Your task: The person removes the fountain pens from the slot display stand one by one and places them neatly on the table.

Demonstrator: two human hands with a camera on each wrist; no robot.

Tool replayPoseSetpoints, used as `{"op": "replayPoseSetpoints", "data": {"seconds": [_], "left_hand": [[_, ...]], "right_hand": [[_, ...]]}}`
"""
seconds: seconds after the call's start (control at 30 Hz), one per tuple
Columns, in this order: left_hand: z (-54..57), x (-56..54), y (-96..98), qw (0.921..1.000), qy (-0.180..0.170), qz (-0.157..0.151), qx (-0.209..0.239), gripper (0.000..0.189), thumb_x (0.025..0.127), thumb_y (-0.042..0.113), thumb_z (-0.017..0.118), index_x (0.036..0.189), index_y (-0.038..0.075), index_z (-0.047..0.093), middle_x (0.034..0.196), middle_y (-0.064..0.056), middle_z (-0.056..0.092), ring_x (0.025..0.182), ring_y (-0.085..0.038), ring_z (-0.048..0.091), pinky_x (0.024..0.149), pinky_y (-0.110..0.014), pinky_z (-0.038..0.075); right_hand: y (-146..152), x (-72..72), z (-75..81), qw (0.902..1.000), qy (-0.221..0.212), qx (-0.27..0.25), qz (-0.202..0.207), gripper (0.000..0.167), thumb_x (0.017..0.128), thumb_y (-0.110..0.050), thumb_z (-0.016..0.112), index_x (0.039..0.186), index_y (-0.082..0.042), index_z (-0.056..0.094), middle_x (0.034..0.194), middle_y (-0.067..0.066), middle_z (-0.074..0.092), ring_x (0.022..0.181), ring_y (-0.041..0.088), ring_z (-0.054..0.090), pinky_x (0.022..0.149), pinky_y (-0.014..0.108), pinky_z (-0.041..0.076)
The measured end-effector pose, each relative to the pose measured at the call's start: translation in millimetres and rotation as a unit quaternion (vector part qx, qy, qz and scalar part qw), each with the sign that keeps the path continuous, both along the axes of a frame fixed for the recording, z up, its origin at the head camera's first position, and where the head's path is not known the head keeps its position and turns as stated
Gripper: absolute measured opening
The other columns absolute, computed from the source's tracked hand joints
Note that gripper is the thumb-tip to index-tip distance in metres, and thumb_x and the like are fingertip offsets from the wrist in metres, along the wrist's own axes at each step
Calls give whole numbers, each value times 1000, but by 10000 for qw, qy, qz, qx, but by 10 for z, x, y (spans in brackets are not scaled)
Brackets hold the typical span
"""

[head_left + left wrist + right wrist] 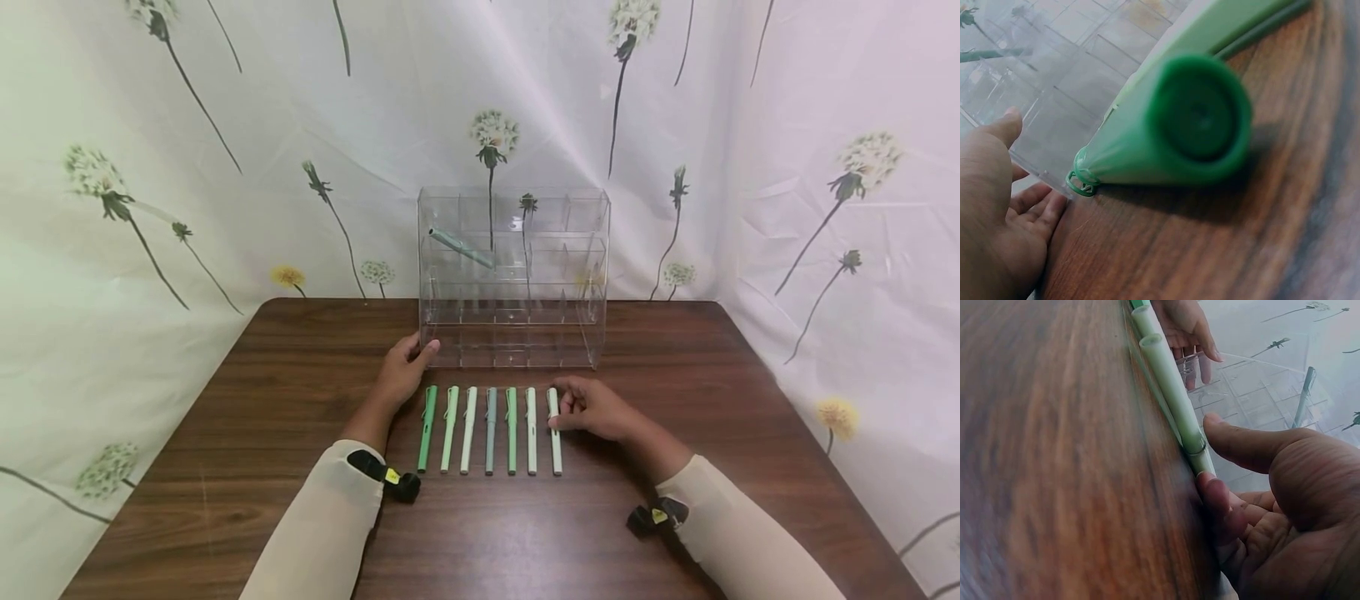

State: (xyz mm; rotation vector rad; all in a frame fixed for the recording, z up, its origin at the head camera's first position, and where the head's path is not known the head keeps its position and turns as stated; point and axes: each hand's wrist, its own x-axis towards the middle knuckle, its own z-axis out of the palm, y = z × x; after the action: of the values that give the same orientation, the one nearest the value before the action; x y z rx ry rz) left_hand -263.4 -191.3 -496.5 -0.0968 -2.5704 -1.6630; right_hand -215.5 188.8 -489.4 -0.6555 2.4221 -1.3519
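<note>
Several capped pens in greens, white and grey-blue lie in a row on the wooden table point(480, 533), clips toward the stand. At the right end, my right hand point(600, 410) holds a pale green-white pen point(556, 450) near its cap, thumb over the barrel and fingertips at the cap; it still lies in line. My left hand point(400, 371) grips the lower left corner of a clear acrylic stand point(512, 325), thumb in front and fingers along the side. Beside that wrist, the dark green pen point(1200, 119) looms large in the left wrist view.
One grey-green pen point(461, 248) lies slanted in an upper tier of the stand, which has several divided tiers. Behind the table hangs a white curtain point(360, 125) with dandelion prints. A black wrist camera point(405, 487) sits by the left sleeve.
</note>
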Motion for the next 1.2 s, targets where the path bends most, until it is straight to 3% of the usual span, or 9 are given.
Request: {"op": "replayPoseSetpoints", "data": {"seconds": [0.13,0.3,0.6,0.73,1.03,1.2], "left_hand": [[-1,5,11,10000,22,19,5,56,113,44,61,158,10,59,136,-20,63,118,-32,62,101,-41,49],[-13,8,4,10000,28,-7,-7,58,113,45,61,160,11,57,135,-19,63,116,-30,62,99,-38,49],[-13,-5,-27,10000,-9,-31,-89,62,112,50,60,163,14,54,154,-21,57,140,-36,55,115,-54,45],[-10,-5,-24,9999,-36,-90,-58,62,113,49,59,163,13,53,155,-21,56,140,-38,55,115,-55,45],[-12,-11,-2,9999,-61,-39,-138,62,113,50,58,162,12,54,143,-20,60,123,-34,60,106,-47,48],[-14,-20,-14,9999,-56,-33,-84,62,113,49,59,162,13,55,146,-21,59,129,-36,57,111,-52,46]], "right_hand": [[3,8,3,10000,-37,-50,12,83,94,-11,86,157,18,41,91,9,68,76,13,56,67,23,48],[4,18,7,9999,-133,-86,-67,81,95,-11,85,159,15,41,90,7,69,74,12,56,65,24,49],[-20,43,58,9986,-183,-191,-464,81,98,-10,83,162,11,38,86,9,65,67,16,57,60,29,52],[-37,51,95,9972,5,-186,-727,73,100,-9,80,159,13,42,84,10,64,66,17,57,60,30,52],[-36,42,355,9925,363,30,-1166,58,104,-15,75,151,12,52,89,11,66,76,19,59,70,33,52],[-60,-1,505,9928,416,61,-1118,58,105,-19,74,150,11,54,94,9,64,82,19,58,75,33,51]]}}
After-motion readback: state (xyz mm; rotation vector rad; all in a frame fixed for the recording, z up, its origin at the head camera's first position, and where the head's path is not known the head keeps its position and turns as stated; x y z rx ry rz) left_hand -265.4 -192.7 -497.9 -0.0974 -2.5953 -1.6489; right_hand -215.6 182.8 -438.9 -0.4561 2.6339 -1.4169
